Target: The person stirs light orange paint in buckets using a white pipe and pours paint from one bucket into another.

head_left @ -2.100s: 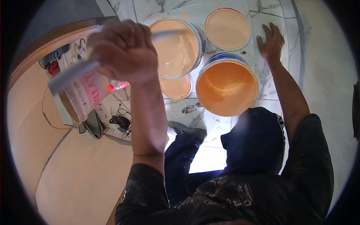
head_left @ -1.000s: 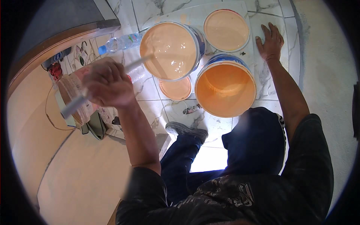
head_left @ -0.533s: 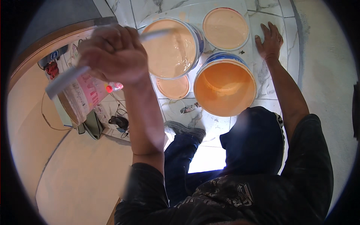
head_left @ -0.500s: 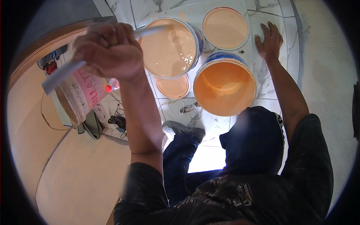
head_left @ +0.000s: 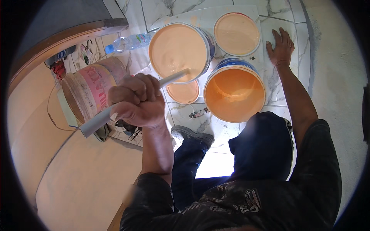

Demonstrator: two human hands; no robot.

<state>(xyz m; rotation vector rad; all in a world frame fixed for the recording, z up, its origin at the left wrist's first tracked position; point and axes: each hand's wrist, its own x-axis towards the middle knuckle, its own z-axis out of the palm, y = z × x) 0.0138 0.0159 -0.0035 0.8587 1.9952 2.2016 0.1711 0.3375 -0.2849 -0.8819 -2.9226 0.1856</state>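
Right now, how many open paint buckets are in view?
2: the pale-peach bucket with the stick in it, and the orange bucket right of it. None looks hidden.

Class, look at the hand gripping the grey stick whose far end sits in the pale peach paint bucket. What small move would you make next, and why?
Probably sweep the grey stick around inside the pale paint bucket. The left hand is closed on it, its far end dips into the paint, and the right hand lies flat on the tiled floor, bracing. Keep the sweep low: the bucket is nearly full.
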